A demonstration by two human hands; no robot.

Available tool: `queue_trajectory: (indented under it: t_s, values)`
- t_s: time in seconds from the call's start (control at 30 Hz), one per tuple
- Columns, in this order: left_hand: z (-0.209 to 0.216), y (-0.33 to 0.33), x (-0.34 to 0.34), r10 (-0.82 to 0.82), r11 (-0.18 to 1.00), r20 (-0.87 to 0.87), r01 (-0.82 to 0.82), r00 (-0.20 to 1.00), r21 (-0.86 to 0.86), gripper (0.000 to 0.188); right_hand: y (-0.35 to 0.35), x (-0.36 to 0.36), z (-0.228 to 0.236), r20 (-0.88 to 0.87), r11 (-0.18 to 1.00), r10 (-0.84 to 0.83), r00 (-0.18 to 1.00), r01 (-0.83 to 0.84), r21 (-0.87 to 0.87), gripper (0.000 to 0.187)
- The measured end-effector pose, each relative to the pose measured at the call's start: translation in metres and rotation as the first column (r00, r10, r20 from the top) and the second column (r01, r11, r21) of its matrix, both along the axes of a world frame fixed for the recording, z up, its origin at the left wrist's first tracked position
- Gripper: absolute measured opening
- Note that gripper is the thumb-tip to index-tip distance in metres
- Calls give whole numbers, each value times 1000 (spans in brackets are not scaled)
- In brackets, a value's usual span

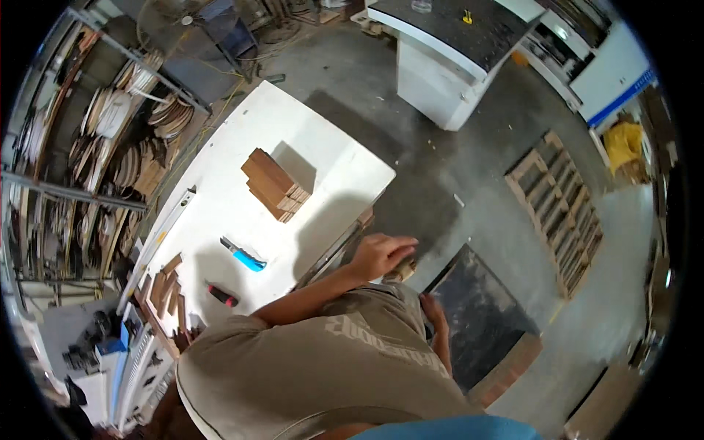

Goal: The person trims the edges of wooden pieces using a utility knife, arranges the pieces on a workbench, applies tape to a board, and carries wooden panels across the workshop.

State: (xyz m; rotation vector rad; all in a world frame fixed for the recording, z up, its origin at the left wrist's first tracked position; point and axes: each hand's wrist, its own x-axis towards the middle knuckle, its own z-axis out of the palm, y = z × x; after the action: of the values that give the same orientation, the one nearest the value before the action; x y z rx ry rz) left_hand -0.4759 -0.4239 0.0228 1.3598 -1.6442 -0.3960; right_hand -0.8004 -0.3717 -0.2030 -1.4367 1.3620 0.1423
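Brown stack [274, 185] lies left of left hand [378, 256], loosely spread, and right hand [433, 309], grip unclear.

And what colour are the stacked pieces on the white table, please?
The stacked pieces are brown, best in the head view.

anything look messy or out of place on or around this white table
Mostly the brown strips at the near-left end of the white table: they lie jumbled at odd angles, unlike the compact brown stack. Pale scraps also litter the floor.
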Motion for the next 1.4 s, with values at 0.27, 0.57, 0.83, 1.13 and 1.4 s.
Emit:
queue_trajectory:
  t_s: [0.27,0.57,0.83,1.13,1.4]
  values:
    - [31,-117,-35,-187,939,92,151,978,310,25,-178,44,82,297,968,153,943,-203,146,55]
    - [-20,-278,-1,192,978,-130,-179,973,108,48,-424,161,142,440,915,399,804,-319,-247,36]
    - [30,-446,83,104,977,-165,-70,981,200,70,-625,227,156,132,678,717,684,-642,-359,32]
    - [57,-467,261,437,852,48,-431,898,298,62,-755,465,145,275,687,720,637,-711,-151,34]
    - [-1,-512,414,636,591,239,-662,734,462,44,-792,780,162,311,523,796,519,-849,80,34]
